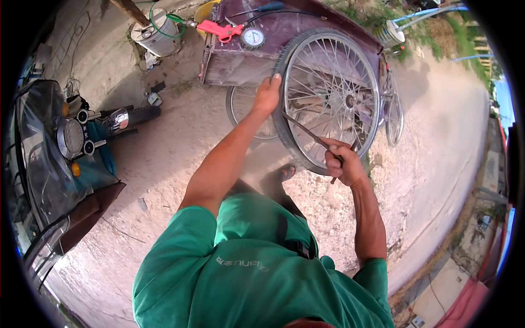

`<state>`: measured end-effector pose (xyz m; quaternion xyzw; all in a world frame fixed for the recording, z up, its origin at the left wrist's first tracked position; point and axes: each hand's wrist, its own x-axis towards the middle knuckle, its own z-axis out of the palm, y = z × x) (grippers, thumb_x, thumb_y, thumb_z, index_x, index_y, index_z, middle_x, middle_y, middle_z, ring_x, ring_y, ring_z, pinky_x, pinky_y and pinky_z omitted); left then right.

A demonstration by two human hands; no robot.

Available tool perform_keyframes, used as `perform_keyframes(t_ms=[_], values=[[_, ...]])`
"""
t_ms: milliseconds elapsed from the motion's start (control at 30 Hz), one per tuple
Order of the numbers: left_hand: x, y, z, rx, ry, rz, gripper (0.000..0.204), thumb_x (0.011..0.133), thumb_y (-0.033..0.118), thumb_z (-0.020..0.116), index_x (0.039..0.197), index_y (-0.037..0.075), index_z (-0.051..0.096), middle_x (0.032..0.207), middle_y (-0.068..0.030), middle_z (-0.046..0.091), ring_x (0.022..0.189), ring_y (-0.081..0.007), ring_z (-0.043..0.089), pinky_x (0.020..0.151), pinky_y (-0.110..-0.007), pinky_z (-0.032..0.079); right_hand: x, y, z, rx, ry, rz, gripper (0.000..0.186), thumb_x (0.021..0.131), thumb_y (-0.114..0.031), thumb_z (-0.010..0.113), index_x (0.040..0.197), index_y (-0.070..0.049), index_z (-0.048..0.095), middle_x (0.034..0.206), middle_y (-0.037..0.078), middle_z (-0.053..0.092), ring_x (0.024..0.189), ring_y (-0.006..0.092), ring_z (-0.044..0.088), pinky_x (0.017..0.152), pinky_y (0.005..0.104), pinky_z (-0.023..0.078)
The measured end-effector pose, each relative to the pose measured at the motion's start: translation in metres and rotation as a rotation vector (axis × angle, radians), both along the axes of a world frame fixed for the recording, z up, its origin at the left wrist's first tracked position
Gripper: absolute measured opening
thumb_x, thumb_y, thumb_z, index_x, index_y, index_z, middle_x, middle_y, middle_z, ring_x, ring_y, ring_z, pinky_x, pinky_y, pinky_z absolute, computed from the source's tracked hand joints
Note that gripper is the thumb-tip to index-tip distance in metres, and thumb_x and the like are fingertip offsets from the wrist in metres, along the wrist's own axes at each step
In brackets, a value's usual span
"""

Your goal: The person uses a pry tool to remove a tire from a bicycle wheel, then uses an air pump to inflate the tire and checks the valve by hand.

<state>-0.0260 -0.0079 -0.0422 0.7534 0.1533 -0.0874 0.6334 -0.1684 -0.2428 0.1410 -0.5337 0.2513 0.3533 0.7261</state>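
The left hand gripped a tyre while the right hand was clenched around a metal bar, apparently prying; steady leverage seemed needed next.

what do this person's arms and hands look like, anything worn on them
The left hand and right hand are ungloved. The forearms are bare, with no watch or bracelet in sight. Short, loose green sleeves cover the upper arms, matching the shirt.

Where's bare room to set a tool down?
Ground right of the right hand; mostly bare patch between motorcycle and left forearm. Crowded: around the held wheel, and the maroon surface under red inflator gun, gauge, blue-handled tool.
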Motion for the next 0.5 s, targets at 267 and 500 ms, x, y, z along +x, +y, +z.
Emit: perform_keyframes(t_ms=[267, 500], values=[[-0.003, 0.000, 0.004, -0.008, -0.061, 0.004, 0.066, 0.106, 0.058, 0.041, 0.114, -0.005, 0.059, 0.117, -0.0356, 0.063, 0.115, -0.0521, 0.058, 0.100, -0.053, 0.043, 0.019, 0.000, 0.008, -0.023, 0.035, 0.048, 0.053, 0.097, -0.019, 0.049, 0.145, 0.004, 0.055, 0.066, -0.003, 0.038, 0.052, 0.0078, 0.030, 0.043, 0.0254, 0.023], [-0.009, -0.001, 0.011, -0.042, -0.041, 0.031, 0.060, 0.106, 0.053, 0.046, 0.109, -0.005, 0.060, 0.112, -0.0344, 0.063, 0.109, -0.0499, 0.060, 0.095, -0.051, 0.044, -0.014, 0.012, 0.002, -0.165, -0.093, 0.048, 0.051, 0.094, -0.016, 0.057, 0.141, 0.004, 0.059, 0.066, -0.002, 0.046, 0.053, 0.0076, 0.039, 0.045, 0.0242, 0.028]])
